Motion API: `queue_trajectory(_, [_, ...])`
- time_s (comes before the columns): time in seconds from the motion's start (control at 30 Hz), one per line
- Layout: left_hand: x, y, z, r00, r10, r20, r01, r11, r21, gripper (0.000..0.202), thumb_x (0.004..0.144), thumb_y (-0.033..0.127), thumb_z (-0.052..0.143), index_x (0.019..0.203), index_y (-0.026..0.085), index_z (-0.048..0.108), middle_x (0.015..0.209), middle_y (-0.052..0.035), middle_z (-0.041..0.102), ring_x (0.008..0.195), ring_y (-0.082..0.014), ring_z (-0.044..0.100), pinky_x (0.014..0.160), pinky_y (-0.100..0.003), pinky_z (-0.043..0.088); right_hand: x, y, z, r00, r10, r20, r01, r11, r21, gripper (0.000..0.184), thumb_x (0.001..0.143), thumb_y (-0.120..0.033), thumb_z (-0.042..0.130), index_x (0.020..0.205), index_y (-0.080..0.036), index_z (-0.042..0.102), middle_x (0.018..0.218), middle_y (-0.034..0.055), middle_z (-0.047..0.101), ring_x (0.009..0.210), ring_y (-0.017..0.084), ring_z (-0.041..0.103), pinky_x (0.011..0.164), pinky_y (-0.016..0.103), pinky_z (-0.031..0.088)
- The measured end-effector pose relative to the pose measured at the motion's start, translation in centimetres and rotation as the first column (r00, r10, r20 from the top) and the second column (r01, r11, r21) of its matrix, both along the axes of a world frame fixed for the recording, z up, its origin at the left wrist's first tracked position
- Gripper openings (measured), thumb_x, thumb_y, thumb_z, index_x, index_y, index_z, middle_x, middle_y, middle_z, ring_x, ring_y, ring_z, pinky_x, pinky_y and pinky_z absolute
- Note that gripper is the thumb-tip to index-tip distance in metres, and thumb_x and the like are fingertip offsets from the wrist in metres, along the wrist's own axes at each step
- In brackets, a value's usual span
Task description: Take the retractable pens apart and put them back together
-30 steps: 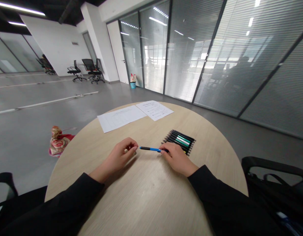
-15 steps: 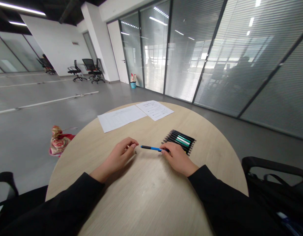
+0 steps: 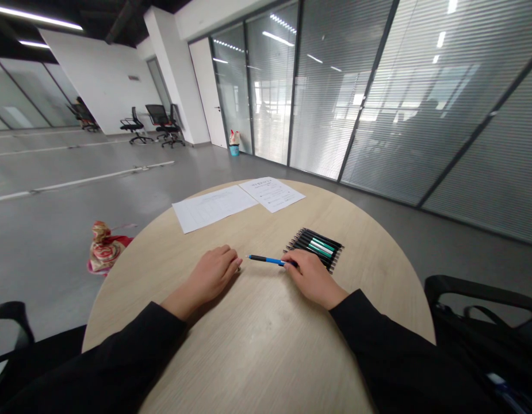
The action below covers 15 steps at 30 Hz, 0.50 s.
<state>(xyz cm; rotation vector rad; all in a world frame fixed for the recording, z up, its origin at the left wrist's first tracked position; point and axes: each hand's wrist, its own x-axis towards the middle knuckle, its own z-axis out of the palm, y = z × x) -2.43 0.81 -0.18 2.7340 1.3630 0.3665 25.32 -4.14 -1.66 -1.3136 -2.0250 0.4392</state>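
1. Far upper left of the frame, I've got a pair of black office chairs (image 3: 164,126) on the grey floor, over by a white pillar (image 3: 175,75).
2. Coming down the left side, there's a red-and-gold patterned cloth bundle (image 3: 104,250) sitting on the floor (image 3: 54,230), just off the edge of the round wooden tabletop (image 3: 252,345).
3. On the tabletop now, the left hand (image 3: 211,273) in its black sleeve (image 3: 119,351) is resting on the wood, fingers loosely curled, nothing visible in its grip.
4. Right between the two hands, a blue-and-black pen (image 3: 268,260) lies almost level across the frame, its tip pointing at the left hand and stopping just short of it.
5. The right hand (image 3: 311,279) has its fingertips (image 3: 289,263) closed on the pen's right end, so the hands are apart, with only the right one on the pen.
6. Just beyond that right hand, a neat row of black pens with green and white ones in the middle (image 3: 315,249) is lying side by side, nearly touching those fingers.
7. Up at the tabletop's far edge, two sheets of printed paper (image 3: 214,208) (image 3: 272,194) lie edge to edge, slightly overlapping.
8. Far right of the frame, a glass partition with closed blinds (image 3: 421,98) runs along the floor, and a black chair armrest (image 3: 468,290) pokes in at the lower right.
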Motion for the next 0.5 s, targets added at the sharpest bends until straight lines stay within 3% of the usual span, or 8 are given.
queue_trajectory(0.37, [0.45, 0.06, -0.28, 0.991, 0.005, -0.132, 0.002, 0.999, 0.049, 0.044, 0.104, 0.044, 0.036, 0.081, 0.018, 0.062, 0.083, -0.0085, 0.063, 0.077, -0.023, 0.057, 0.072, -0.035, 0.039, -0.07, 0.11, -0.16, 1.0, 0.001, 0.004, -0.001, 1.0, 0.011, 0.013, 0.093, -0.008, 0.06, 0.094, -0.017, 0.069, 0.096, 0.0064, 0.071, 0.092, 0.021, 0.064, 0.085, 0.033, 0.046])
queue_trajectory(0.5, [0.8, -0.08, -0.14, 0.98, 0.011, -0.2, 0.002, 0.998, 0.062, 0.04, 0.103, 0.039, 0.038, 0.079, 0.018, 0.062, 0.082, -0.009, 0.065, 0.077, -0.0238, 0.059, 0.072, -0.036, 0.039, -0.08, 0.05, -0.1, 1.0, 0.005, 0.005, -0.005, 1.0, 0.01, 0.013, 0.093, -0.008, 0.06, 0.094, -0.017, 0.069, 0.096, 0.0067, 0.071, 0.092, 0.022, 0.064, 0.084, 0.033, 0.046])
